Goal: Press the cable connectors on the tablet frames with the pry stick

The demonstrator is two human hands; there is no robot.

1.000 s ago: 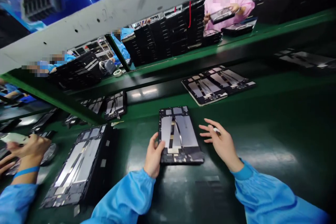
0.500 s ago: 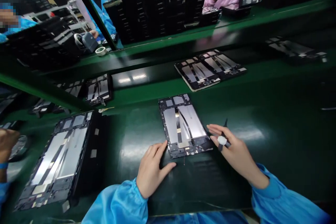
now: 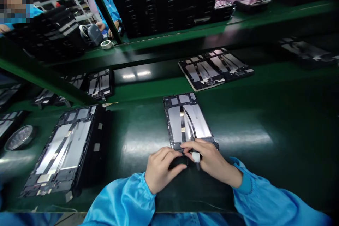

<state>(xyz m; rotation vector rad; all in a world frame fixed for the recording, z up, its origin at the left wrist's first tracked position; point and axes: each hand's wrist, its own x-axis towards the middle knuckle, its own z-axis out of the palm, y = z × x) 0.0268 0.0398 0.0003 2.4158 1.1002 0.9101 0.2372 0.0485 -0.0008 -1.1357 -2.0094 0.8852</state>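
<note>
An opened tablet back [image 3: 186, 122], black frame with two silver battery panels and a dark cable across them, lies on the green belt in front of me. My left hand [image 3: 160, 169] rests curled at its near left corner, fingertips touching the frame. My right hand [image 3: 209, 160] sits over the near edge, fingers pinched together with a small dark tool and a white wrap on one finger. Both hands meet at the tablet's bottom edge.
A larger opened tablet [image 3: 63, 150] lies at the left, two more [image 3: 214, 67] further up the belt, others [image 3: 99, 84] at the back left. A round mesh dish [image 3: 19, 137] is far left. Black tray stacks [image 3: 169, 3] and co-workers line the back.
My right hand moved left from beside the tablet onto its near edge. My left hand closed in to meet it. The view shifted slightly; a co-worker's hand at the far left has gone.
</note>
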